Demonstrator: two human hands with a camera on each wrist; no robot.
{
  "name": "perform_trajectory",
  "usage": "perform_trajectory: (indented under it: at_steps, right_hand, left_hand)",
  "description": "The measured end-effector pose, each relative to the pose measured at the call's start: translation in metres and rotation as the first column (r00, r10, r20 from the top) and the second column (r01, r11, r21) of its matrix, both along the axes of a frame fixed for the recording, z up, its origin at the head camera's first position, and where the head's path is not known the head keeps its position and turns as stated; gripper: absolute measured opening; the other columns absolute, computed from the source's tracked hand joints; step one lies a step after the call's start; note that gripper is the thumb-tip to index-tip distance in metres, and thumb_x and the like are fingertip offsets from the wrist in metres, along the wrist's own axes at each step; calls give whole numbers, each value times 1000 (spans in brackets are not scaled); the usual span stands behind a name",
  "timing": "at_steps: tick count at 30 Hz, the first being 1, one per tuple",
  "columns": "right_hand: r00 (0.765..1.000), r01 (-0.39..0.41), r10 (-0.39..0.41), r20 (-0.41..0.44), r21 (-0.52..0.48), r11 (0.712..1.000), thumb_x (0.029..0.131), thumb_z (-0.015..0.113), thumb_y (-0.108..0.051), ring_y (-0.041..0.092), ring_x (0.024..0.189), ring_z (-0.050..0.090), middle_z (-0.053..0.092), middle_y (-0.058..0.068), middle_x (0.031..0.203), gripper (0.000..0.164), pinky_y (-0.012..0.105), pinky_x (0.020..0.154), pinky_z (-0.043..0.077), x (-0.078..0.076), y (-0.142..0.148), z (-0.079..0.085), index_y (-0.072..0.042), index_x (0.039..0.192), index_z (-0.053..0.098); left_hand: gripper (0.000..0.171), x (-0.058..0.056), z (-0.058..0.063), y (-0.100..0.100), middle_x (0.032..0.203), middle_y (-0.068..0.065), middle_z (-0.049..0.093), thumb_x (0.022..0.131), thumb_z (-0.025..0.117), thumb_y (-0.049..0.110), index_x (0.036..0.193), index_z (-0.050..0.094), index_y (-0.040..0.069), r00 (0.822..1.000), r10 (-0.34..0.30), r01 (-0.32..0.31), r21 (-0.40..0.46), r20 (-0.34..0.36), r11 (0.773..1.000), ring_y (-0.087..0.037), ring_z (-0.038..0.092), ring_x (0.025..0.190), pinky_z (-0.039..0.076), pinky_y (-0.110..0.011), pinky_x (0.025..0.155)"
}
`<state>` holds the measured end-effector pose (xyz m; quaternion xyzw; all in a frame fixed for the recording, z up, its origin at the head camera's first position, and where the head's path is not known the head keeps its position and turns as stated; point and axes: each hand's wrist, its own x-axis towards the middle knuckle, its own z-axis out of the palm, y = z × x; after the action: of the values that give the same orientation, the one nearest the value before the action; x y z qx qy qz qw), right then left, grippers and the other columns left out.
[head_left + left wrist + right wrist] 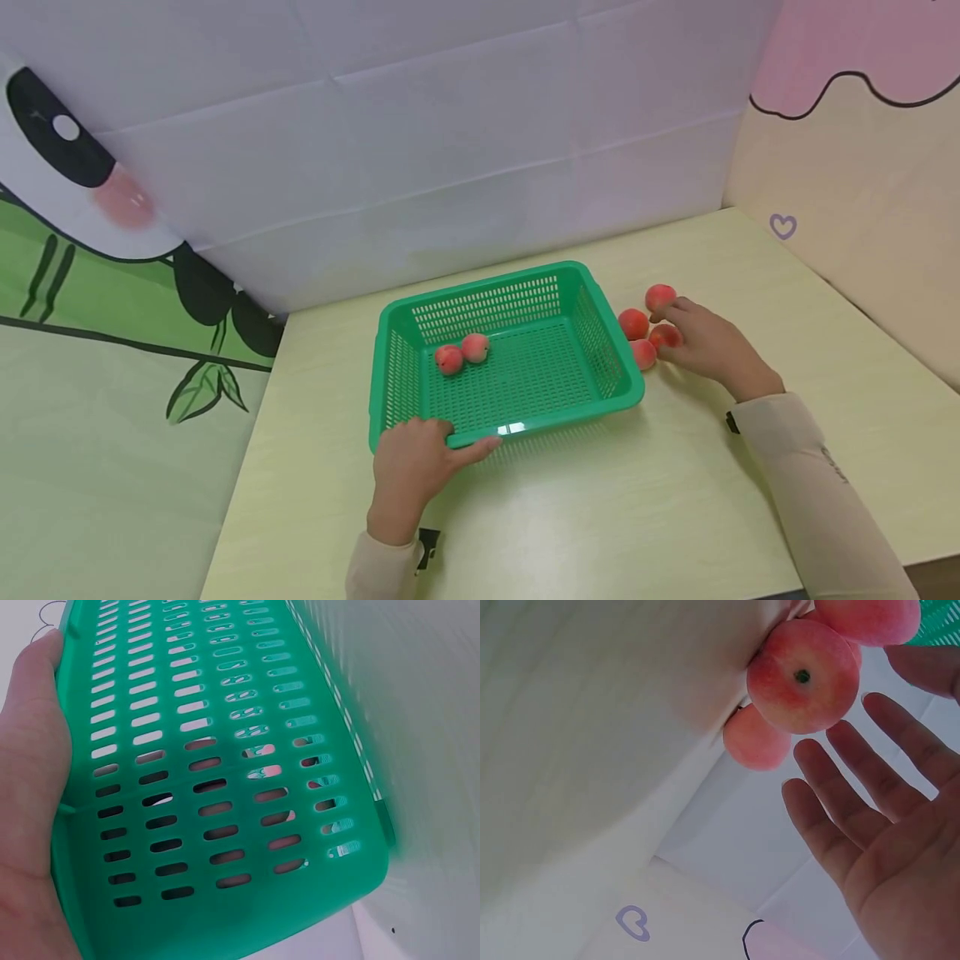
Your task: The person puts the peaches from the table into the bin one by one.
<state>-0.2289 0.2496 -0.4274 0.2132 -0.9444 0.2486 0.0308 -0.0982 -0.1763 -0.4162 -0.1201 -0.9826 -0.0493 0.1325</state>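
A green plastic basket (577,416) with slotted sides stands on the table. Two peaches, one (448,360) touching the other (476,347), lie inside it toward the left. My left hand (412,465) grips the near rim, fingers over the inside and thumb along the outside; the left wrist view shows the slotted basket wall (150,930) beside that hand. Right of the basket, my right hand (701,343) reaches to several loose peaches (633,324). In the right wrist view its fingers are spread and loosely bent beside a peach (804,679), not closed round it.
The pale wooden table (525,517) carries the basket and the loose peaches. A white sheet wall (465,167) rises behind, with a cartoon print at left. Another printed wall (862,217) bounds the right side. The loose peaches bunch close to the basket's right wall.
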Motion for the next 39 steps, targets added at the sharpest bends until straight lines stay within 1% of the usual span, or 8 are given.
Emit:
perform_trajectory:
  at_steps: [7, 11, 15, 23, 27, 32, 36, 39]
  right_hand:
    - [999, -32, 31, 32, 43, 999, 90, 78, -8, 35, 104, 63, 66, 16, 116, 34, 57, 88, 55, -5, -2, -7, 1, 122, 69]
    - [999, -24, 22, 40, 49, 999, 89, 82, -12, 37, 105, 64, 67, 18, 119, 38, 59, 87, 56, -5, -2, -8, 1, 122, 68]
    - [998, -11, 7, 64, 66, 998, 90, 82, -14, 38, 105, 63, 66, 20, 120, 39, 60, 87, 55, -6, -2, -8, 2, 123, 68]
    - [994, -7, -3, 105, 94, 996, 91, 80, -18, 36, 103, 62, 64, 19, 122, 38, 58, 84, 56, -8, 0, -10, 3, 121, 70]
    - [990, -8, -4, 140, 85, 996, 91, 82, -18, 34, 101, 61, 62, 19, 118, 38, 55, 82, 56, -9, 1, -12, 3, 119, 69]
    - [984, -5, -11, 180, 89, 996, 90, 82, -13, 32, 97, 61, 62, 16, 112, 37, 55, 82, 56, -10, 1, -13, 3, 119, 68]
    - [983, -18, -3, 186, 108, 994, 90, 81, -10, 31, 94, 62, 63, 13, 104, 31, 55, 83, 55, -8, 2, -13, 2, 116, 70]
    - [983, -22, 1, 183, 111, 994, 94, 76, -9, 31, 94, 63, 64, 13, 104, 26, 56, 85, 55, -7, 2, -12, 2, 116, 71]
  left_hand:
    - [75, 1, 0, 0, 56, 11, 14, 80, 75, 78, 55, 31, 22, 1000, 3, -3, 1, -1, 1000, -7, 17, 47, 13, -25, 45]
    - [76, 1, 0, 1, 56, 11, 14, 81, 73, 79, 55, 30, 22, 1000, 1, -1, 5, 8, 1000, -7, 17, 48, 13, -25, 45]
    - [76, 0, 1, 0, 56, 11, 14, 83, 67, 83, 55, 30, 23, 1000, 0, 0, 10, 21, 1000, -7, 18, 47, 14, -25, 45]
    - [76, 0, 0, 0, 55, 11, 14, 82, 70, 81, 55, 30, 22, 1000, -1, 1, 3, 8, 1000, -8, 18, 47, 13, -25, 45]
    - [76, 0, 0, 0, 55, 11, 14, 82, 71, 80, 55, 31, 22, 1000, 1, -1, 1, 7, 1000, -8, 19, 47, 14, -25, 45]
    - [76, 0, 0, 0, 55, 11, 14, 82, 71, 81, 55, 31, 22, 1000, 4, -4, 0, 7, 1000, -8, 18, 47, 14, -25, 45]
    - [76, 0, 0, 1, 56, 11, 14, 81, 72, 80, 55, 30, 22, 1000, 2, -2, 4, 0, 1000, -7, 17, 47, 13, -25, 45]
    - [76, 1, 0, 1, 56, 11, 13, 80, 75, 77, 55, 30, 23, 1000, -3, 3, 8, -6, 1000, -7, 17, 48, 13, -25, 45]
